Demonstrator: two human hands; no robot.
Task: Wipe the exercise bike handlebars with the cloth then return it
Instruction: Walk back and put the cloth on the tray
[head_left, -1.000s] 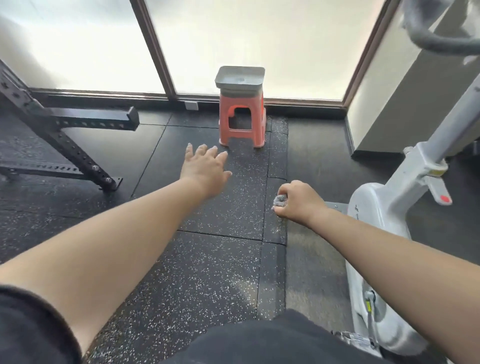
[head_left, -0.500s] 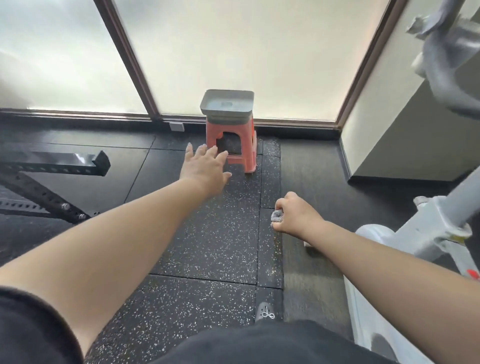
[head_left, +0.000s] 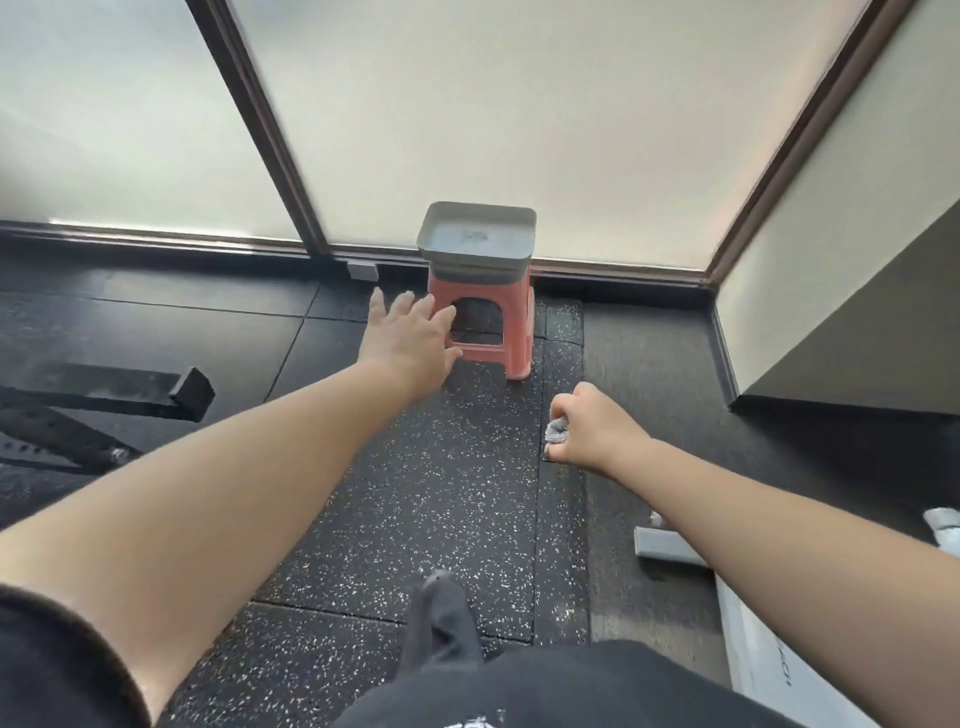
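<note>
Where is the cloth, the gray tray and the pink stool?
cloth (head_left: 556, 432): head view, bunched part showing from the fist.
tray (head_left: 477, 255): head view, front rim.
stool (head_left: 519, 332): head view, right front leg.

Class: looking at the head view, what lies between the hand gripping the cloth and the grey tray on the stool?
Only bare speckled floor mat and the pink stool holding the tray; nothing else shows between it and the right hand with the cloth.

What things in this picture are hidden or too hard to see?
Head view only:
- cloth: just a grey scrap shows; the right hand is closed round the rest.
- exercise bike: cut off by the right and bottom edges; no handlebars in view.
- grey tray on the pink stool: the mark inside is too small to read.
- black rack: blurred, cut by the left edge.
</note>
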